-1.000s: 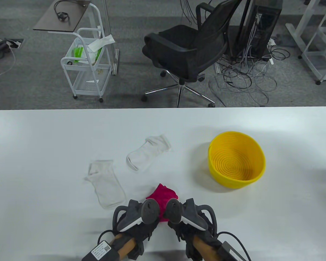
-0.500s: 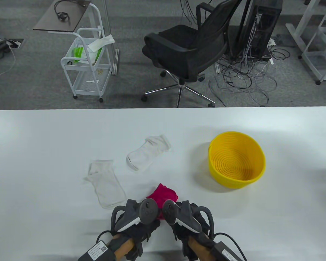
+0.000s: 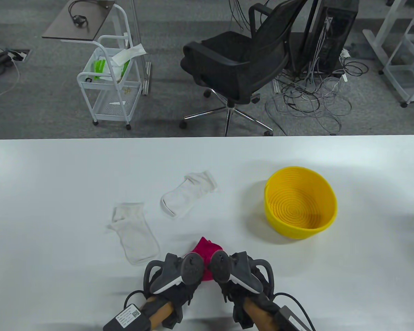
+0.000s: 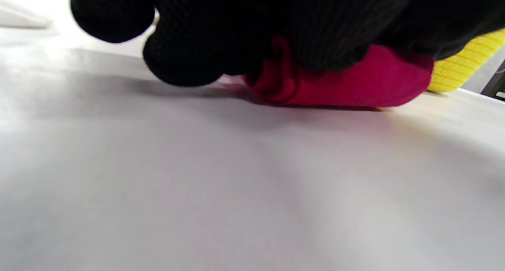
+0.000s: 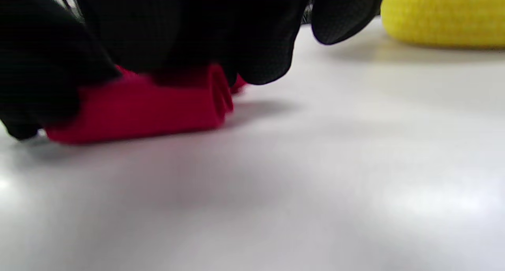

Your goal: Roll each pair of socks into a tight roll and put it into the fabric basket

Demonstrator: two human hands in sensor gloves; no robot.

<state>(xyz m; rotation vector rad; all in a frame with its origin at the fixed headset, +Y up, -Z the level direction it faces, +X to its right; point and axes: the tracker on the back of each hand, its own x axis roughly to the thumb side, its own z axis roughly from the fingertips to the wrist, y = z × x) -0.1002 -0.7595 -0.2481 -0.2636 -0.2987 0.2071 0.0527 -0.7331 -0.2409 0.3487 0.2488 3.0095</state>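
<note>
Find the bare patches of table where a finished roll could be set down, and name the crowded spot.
Bare: the table left of the white socks, the far strip behind the yellow basket, and the near right corner. Crowded: the near middle, where the left hand and right hand work the red sock.

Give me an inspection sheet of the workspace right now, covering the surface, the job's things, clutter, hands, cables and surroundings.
Surface: white table, bare over most of it.
Job's things: red sock pair partly rolled at the near edge, lying on the table; two white socks flat and apart; yellow basket upright, nothing seen inside.
Clutter: nothing seen on the table.
Hands: left hand and right hand both on the red roll, fingers curled over it.
Cables: a lead runs from each wrist; tangled cables on the floor.
Surroundings: office chair, white cart, grey carpet.
</note>
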